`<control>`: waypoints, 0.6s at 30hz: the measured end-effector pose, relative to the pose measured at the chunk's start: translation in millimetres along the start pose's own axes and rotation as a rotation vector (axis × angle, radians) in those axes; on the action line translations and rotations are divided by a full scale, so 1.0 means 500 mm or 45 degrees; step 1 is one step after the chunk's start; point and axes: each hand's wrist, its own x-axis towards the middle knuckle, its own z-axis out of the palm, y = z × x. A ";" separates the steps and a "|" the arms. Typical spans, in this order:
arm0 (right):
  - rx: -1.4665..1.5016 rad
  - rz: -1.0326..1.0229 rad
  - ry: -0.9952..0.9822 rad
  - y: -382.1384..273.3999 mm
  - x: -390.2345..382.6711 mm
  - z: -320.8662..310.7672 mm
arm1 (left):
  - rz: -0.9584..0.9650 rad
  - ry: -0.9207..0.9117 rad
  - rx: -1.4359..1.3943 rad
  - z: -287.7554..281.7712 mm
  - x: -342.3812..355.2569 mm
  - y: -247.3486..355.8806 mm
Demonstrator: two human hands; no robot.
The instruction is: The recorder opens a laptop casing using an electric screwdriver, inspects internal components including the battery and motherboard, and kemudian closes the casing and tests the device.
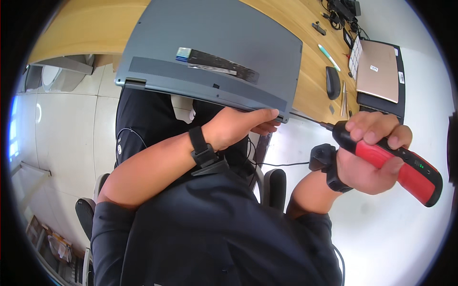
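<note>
Thumb on top and fingers tucked beneath, the left hand point(234, 127) pinches the lower-right corner of a grey laptop point(214, 35), seen underside up at the upper middle of the frame, while the right hand point(365, 168), at the right, wraps its fingers round a red-and-black power screwdriver point(370, 152). From my distant post I see the slim bit point(307, 118) angled toward that same corner; whether its tip touches the casing I cannot tell. The laptop looks stiff and flat, of moderate weight, its smooth shell likely to slide under a loose hold and its innards, I judge, unforgiving of a drop or hard twist; I would take it by the solid edges near a corner, clear of the long vent strip point(167, 70). On labels: a worn black-and-white sticker point(217, 63), apparently peeled in part, crosses the laptop's middle beside a small blue-and-white tag point(183, 54), neither of them legible to me. Green lights point(421, 166) glow on the screwdriver's black face. Beyond, at the upper right, a wooden desk point(312, 71) carries a green-and-white pen point(329, 57), a rounded black object point(333, 82), a slim metal tool point(343, 99) and a tangle of black cables point(336, 21); near them a rose-gold laptop point(381, 55) bears a small white label point(374, 68), any print on it too small for me to read. Pale floor tiles point(67, 128) spread across the left of the frame.
</note>
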 end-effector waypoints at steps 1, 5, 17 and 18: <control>-0.008 0.002 0.014 -0.001 -0.009 0.001 | -0.013 -0.008 0.005 0.008 0.011 -0.012; -0.045 0.110 0.205 0.007 -0.036 -0.010 | 0.021 0.042 -0.118 0.030 0.030 -0.039; 0.071 0.122 0.025 0.018 -0.037 -0.042 | 0.077 0.072 -0.072 0.048 0.033 -0.028; 0.062 0.129 0.014 0.016 -0.036 -0.040 | 0.067 0.081 -0.077 0.049 0.032 -0.028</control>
